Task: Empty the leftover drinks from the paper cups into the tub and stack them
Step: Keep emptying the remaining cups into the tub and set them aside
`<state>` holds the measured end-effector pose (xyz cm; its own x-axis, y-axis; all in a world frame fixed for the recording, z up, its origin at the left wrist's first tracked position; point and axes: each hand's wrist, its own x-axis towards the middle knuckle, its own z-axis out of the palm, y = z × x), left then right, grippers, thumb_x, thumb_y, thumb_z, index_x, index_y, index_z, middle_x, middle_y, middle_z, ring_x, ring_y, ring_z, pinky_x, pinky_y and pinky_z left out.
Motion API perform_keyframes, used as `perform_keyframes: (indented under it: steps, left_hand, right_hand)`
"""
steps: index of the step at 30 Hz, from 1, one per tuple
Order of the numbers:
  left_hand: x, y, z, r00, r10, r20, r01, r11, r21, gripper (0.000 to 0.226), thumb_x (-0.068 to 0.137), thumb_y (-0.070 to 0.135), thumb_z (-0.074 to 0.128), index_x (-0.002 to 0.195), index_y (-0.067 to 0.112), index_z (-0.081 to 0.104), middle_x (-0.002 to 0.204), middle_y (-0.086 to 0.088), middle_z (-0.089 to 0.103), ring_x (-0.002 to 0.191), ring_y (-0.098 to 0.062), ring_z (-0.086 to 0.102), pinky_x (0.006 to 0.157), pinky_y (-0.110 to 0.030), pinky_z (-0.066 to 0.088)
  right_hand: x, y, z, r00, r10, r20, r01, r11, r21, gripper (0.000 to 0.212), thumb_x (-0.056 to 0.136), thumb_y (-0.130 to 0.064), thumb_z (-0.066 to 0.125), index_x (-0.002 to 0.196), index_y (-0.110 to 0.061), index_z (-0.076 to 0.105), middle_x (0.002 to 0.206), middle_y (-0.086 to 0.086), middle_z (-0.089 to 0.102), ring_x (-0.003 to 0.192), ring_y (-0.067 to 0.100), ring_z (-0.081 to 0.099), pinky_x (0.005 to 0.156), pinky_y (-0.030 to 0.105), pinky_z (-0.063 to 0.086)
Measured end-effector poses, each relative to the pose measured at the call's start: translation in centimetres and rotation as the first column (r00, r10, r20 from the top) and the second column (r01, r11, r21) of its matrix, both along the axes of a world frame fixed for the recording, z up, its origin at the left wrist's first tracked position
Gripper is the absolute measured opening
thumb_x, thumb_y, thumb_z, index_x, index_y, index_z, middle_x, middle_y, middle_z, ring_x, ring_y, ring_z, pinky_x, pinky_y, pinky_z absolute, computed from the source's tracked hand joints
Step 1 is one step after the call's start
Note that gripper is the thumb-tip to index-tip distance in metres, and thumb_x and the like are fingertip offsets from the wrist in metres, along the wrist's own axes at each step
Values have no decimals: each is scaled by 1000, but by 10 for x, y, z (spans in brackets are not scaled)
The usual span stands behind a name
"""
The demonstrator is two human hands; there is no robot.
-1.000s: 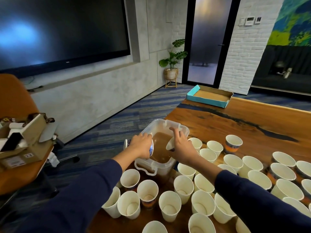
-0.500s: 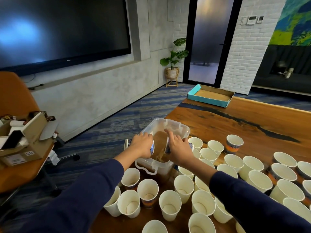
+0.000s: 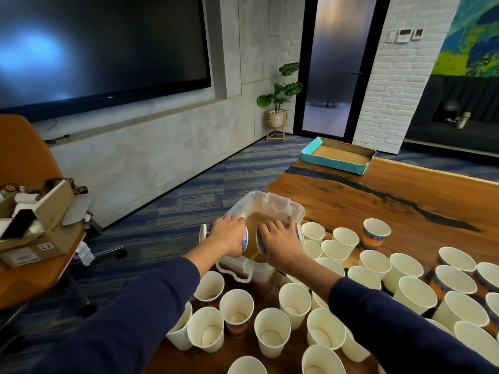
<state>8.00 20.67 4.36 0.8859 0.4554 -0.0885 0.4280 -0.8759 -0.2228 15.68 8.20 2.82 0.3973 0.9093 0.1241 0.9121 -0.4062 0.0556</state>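
Head view: your left hand (image 3: 226,234) has its fingers curled over a paper cup (image 3: 204,234) held sideways above the clear tub (image 3: 293,209); your right hand (image 3: 279,240) grips a second cup (image 3: 260,241) likewise. Both cups are mostly hidden under the hands. Brown liquid (image 3: 262,218) fills the tub at the table (image 3: 405,190) corner. Upright cups (image 3: 272,332) crowd near you, several cut off at the frame edge.
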Motion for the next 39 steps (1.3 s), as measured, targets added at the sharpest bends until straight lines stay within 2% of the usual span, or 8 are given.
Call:
perform_keyframes:
  steps: [13,16,20,23,26,30,34,39]
  left_hand:
    - [2,-4,1,999,25,-44,-24,1000,19,68,79,30,72,134,10,38,131,-11,46,122,-27,45,99,-39,42]
    - [2,-5,3,999,23,-43,-23,1000,17,63,81,26,70,132,9,40,129,-11,46,120,-27,46,97,-36,40]
    - [0,-7,4,999,31,-38,-31,999,12,61,81,26,69,132,9,39,130,-11,46,121,-27,46,97,-35,39]
    - [-2,-11,5,999,36,-17,-36,999,20,63,82,25,70,134,9,38,132,-12,46,122,-27,45,99,-35,38]
    - [-4,-16,7,998,55,43,-56,998,21,65,82,25,70,134,9,36,134,-11,45,124,-27,44,100,-35,37]
    - [-7,-26,12,963,153,220,-122,981,-149,81,80,41,72,140,11,28,139,-11,45,127,-28,43,102,-37,35]
    - [-2,-60,29,906,218,362,-114,951,-287,94,76,46,74,146,14,21,140,-10,47,127,-29,44,103,-39,36]
    - [21,-137,52,894,198,403,6,892,-451,107,78,40,76,151,22,1,148,-10,38,126,-29,48,94,-39,46]
  right_hand:
    - [-5,0,6,973,126,196,-105,988,-113,58,95,-25,54,147,-10,30,147,13,37,139,30,28,116,51,-2]
    - [-7,0,4,947,170,272,-139,982,-129,55,94,-24,56,143,-8,38,144,14,42,137,31,33,116,52,4]
    - [-9,3,3,902,186,390,-134,979,-156,48,80,-35,72,124,-18,63,122,5,64,122,24,53,113,50,24]
    - [-6,2,-2,869,239,433,-169,966,-194,48,82,-35,71,126,-20,61,125,3,62,125,23,51,113,48,25]
    - [-6,-7,4,941,145,307,-134,989,-58,53,66,-34,83,115,-17,68,112,5,67,112,25,60,108,48,34]
    - [-2,-27,15,998,-50,33,45,989,140,65,89,-28,61,144,-15,29,142,8,42,134,27,36,116,47,10]
    - [10,-67,33,977,-153,-151,191,940,284,75,87,-35,66,146,-22,21,145,3,38,133,22,36,112,39,23]
    - [34,-155,55,911,-264,-318,361,882,303,84,82,-36,71,147,-20,20,143,6,39,128,25,42,107,40,36]
